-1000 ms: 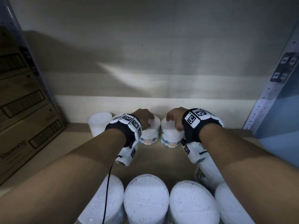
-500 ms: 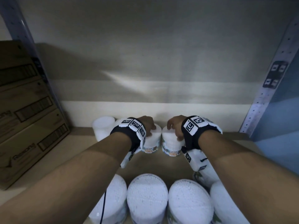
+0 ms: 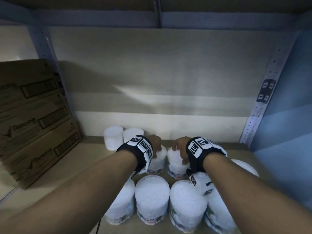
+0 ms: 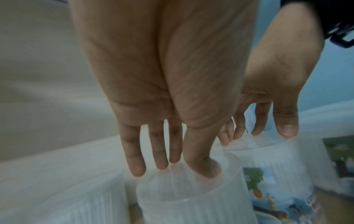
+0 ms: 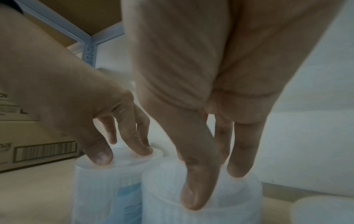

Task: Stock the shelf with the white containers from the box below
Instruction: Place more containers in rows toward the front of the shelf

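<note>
Your left hand (image 3: 156,142) grips the top of one white container (image 3: 157,160) with its fingers (image 4: 159,151) curled over the lid, and your right hand (image 3: 179,147) grips a second container (image 3: 175,163) the same way; both containers stand upright on the shelf (image 3: 67,168), just beside each other. Beyond your left fingers, two more white tubs (image 3: 113,138) stand by the back wall. Nearer you than your fingers, a row of tubs (image 3: 152,196) crowds the shelf's front edge, under your wrists. Far to the left of your fingers, stacked cardboard boxes (image 3: 33,115) stand. To the right rises a perforated upright (image 3: 260,107).
</note>
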`<action>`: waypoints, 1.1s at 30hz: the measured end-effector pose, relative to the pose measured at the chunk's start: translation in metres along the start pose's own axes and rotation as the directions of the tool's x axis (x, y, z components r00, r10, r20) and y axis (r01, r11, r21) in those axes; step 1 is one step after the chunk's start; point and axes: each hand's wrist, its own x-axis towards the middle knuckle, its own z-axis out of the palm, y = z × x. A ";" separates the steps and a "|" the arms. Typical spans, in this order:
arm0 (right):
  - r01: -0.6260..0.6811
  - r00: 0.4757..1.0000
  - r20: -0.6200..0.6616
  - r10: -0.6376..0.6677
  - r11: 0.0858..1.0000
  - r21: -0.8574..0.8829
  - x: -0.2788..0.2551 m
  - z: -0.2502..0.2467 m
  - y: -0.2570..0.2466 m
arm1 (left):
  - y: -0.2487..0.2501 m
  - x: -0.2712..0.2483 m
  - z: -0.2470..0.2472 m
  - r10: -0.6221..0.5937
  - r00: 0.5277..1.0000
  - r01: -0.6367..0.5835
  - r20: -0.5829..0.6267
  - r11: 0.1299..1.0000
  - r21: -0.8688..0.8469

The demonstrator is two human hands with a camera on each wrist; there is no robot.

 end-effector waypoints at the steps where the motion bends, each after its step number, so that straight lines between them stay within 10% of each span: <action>1: -0.005 1.000 -0.008 0.005 1.000 0.003 -0.005 0.002 -0.001 | 0.001 -0.003 0.001 0.018 1.000 -0.018 0.012 1.000 0.002; 21: -0.058 0.985 0.162 0.062 0.998 -0.033 -0.011 0.016 -0.004 | -0.002 -0.047 0.011 0.154 0.988 -0.153 0.012 0.986 -0.060; 33: -0.001 0.987 -0.157 0.033 0.979 0.202 0.005 -0.032 -0.045 | -0.091 -0.040 -0.019 -0.091 0.989 0.079 -0.118 0.991 -0.107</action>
